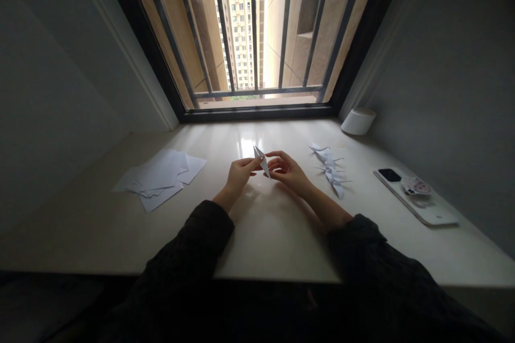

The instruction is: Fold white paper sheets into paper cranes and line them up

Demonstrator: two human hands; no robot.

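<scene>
A small folded piece of white paper (pixel 260 159) with pointed ends is held above the middle of the pale tabletop (pixel 273 225). My left hand (pixel 240 170) pinches its left side with the fingertips. My right hand (pixel 286 167) grips its right, lower end, fingers curled round it. Both arms wear dark sleeves. A loose pile of white paper sheets (pixel 161 177) lies to the left of my hands. Several finished folded paper figures (pixel 330 168) lie in a row to the right.
A white phone (pixel 414 195) with a round sticker grip lies face down at the right. A small white round container (pixel 358 120) stands in the far right corner. A barred window (pixel 257 43) fills the far wall; grey walls close both sides.
</scene>
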